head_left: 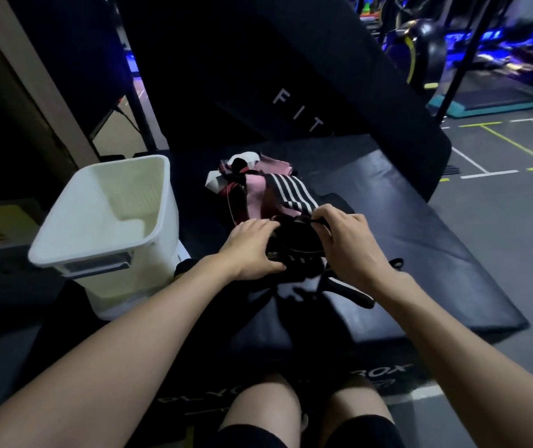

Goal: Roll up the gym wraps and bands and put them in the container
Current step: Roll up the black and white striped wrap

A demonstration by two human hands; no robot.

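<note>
A black gym wrap (294, 242) lies bunched on the dark padded box top (420, 253) in front of me. My left hand (252, 250) presses on its left side, fingers curled over the fabric. My right hand (346, 244) pinches the wrap's upper edge near a thin strap. Behind the hands sits a pile of pink, white and black-and-white striped bands (265, 185). A white plastic container (110, 221) stands to the left with nothing visible inside it. A loose black strap end (349, 292) trails toward me on the right.
A large black pad marked "FIT" (297, 114) leans upright behind the pile. Grey gym floor with painted lines (501, 150) spreads to the right, with a teal step platform (488, 101) and machines beyond. My knees (265, 412) are at the bottom.
</note>
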